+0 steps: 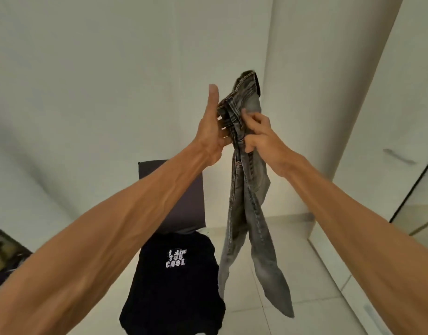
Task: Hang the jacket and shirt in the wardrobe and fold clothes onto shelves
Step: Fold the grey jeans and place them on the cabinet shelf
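Note:
A pair of grey washed jeans (250,194) hangs in the air in front of me, waistband up, legs dangling toward the floor. My right hand (261,136) grips the jeans just below the waistband with curled fingers. My left hand (211,126) is raised beside the waistband with its thumb straight up. Its fingertips reach into the denim edge. Below lies a black T-shirt (174,281) with white lettering, spread out low in the middle of the view.
A dark grey cushion or chair back (181,201) stands behind the black T-shirt. White wardrobe doors with a metal handle (399,157) run along the right. Pale floor tiles (280,240) lie beneath. A dark object (2,252) sits at the left edge.

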